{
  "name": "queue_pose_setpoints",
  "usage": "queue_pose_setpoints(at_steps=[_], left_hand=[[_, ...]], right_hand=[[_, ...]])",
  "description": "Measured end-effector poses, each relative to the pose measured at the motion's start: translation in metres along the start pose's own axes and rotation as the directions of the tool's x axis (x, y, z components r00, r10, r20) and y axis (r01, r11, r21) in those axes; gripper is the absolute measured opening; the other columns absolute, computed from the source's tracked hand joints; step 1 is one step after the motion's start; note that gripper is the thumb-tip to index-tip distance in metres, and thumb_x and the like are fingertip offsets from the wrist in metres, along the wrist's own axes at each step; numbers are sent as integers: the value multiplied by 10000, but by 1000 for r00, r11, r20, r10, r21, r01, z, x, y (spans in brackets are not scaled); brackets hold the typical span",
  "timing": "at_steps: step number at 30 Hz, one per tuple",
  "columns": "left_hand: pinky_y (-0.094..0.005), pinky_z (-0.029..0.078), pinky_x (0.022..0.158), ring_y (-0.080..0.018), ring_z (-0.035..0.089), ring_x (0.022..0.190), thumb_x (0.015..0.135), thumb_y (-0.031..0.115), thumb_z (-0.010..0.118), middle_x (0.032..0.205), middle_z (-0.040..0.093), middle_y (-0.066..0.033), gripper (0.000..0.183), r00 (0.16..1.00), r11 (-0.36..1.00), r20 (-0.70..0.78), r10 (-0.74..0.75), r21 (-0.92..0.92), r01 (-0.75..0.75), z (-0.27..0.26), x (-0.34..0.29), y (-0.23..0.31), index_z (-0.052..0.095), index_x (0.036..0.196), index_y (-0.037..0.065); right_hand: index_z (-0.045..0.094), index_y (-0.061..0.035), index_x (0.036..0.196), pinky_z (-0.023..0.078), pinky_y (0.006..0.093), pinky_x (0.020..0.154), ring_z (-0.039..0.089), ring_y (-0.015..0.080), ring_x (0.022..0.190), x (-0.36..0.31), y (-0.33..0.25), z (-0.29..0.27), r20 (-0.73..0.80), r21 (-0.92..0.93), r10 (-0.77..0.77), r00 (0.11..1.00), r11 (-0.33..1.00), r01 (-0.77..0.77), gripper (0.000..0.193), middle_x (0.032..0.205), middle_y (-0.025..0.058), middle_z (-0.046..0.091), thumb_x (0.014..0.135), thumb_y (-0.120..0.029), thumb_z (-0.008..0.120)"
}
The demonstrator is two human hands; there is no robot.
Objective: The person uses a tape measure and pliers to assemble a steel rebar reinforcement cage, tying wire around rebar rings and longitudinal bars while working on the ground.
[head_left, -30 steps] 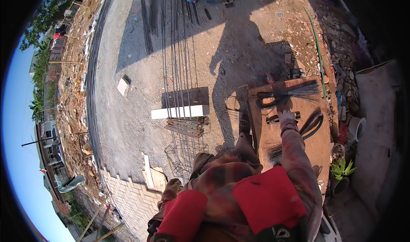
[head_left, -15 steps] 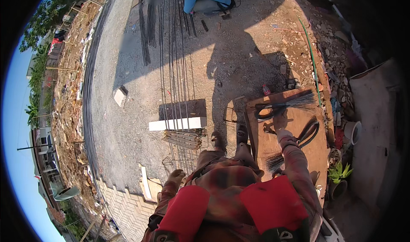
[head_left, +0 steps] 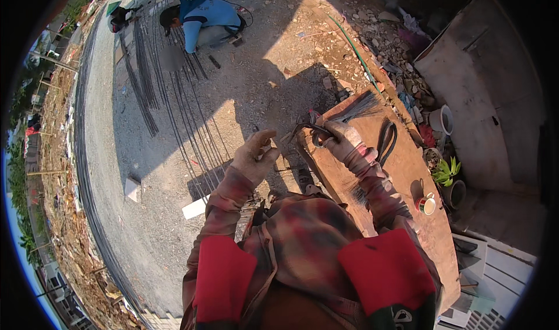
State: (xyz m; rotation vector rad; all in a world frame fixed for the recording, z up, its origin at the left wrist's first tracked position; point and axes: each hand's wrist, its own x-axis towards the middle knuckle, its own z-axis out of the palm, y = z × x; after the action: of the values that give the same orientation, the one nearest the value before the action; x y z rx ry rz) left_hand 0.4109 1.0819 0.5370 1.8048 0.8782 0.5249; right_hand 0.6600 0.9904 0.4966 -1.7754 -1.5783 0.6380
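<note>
I pinch the bent loop of dark wire at the near-left corner of the rusty table with my right hand, so I should grip tight while my left hand, fingers spread, hangs just left of that table.

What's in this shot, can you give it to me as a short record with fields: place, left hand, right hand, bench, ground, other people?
Place: outdoor building site, gravel ground in sun and shadow
Left hand: gloved left hand, raised, fingers spread, holding nothing
Right hand: gloved right hand at the bench edge, closed on a dark metal tool; its exact kind is unclear
Bench: rusty brown workbench with a wire bundle, a dark wire loop and a small cup
Ground: long steel rods, a white block
Other people: a person in a blue top crouched over the rods
</note>
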Motion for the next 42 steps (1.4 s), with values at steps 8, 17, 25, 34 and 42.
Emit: queue_pose_setpoints(at_steps=[8, 17, 25, 34, 42], left_hand=[[-262, 448, 791, -140, 571, 885, 862, 48, 545, 949, 603, -94, 273, 976, 958, 4, 218, -191, -213, -15, 0, 71, 530, 1127, -14], [-288, 459, 693, -201, 584, 783, 857, 0, 525, 890, 573, -127, 156, 866, 867, -219, 449, -125, -482, -16, -19, 88, 555, 1011, 3], [-289, 480, 741, -194, 592, 837, 899, 65, 515, 957, 576, -120, 160, 893, 866, -251, 374, -251, -433, -15, -35, 85, 558, 1037, -1], [-297, 555, 737, -201, 593, 932, 924, 112, 492, 1090, 534, -146, 212, 902, 812, -255, 347, -399, -425, -2, -42, 80, 522, 1091, -16], [-364, 451, 916, -251, 548, 1060, 917, 235, 535, 1105, 553, -141, 325, 951, 696, -283, 127, -658, -288, 10, -41, 64, 487, 1143, 5]], right_hand=[[570, -9, 836, 422, 347, 553, 541, 290, 628, -2, -97, 5, -285, 274, -200, 937, 920, 280, 152, 712, 132, 511, 695, -31, 622], [563, -11, 842, 414, 267, 546, 490, 91, 627, -1, -143, 8, -250, 539, -180, 951, 790, 291, 105, 704, 44, 521, 775, -15, 644], [473, -33, 959, 451, 269, 665, 509, 88, 766, -1, -153, 10, -213, 503, -230, 950, 808, 309, 276, 812, 42, 535, 764, -43, 668], [487, -36, 991, 473, 288, 688, 571, 124, 803, -5, -150, 23, -239, 492, -212, 948, 815, 306, 343, 854, 58, 567, 743, -102, 714], [552, -34, 1097, 469, 372, 674, 618, 194, 800, -26, -108, 75, 52, 691, -230, 972, 711, 131, 335, 805, 149, 610, 780, -126, 608]])
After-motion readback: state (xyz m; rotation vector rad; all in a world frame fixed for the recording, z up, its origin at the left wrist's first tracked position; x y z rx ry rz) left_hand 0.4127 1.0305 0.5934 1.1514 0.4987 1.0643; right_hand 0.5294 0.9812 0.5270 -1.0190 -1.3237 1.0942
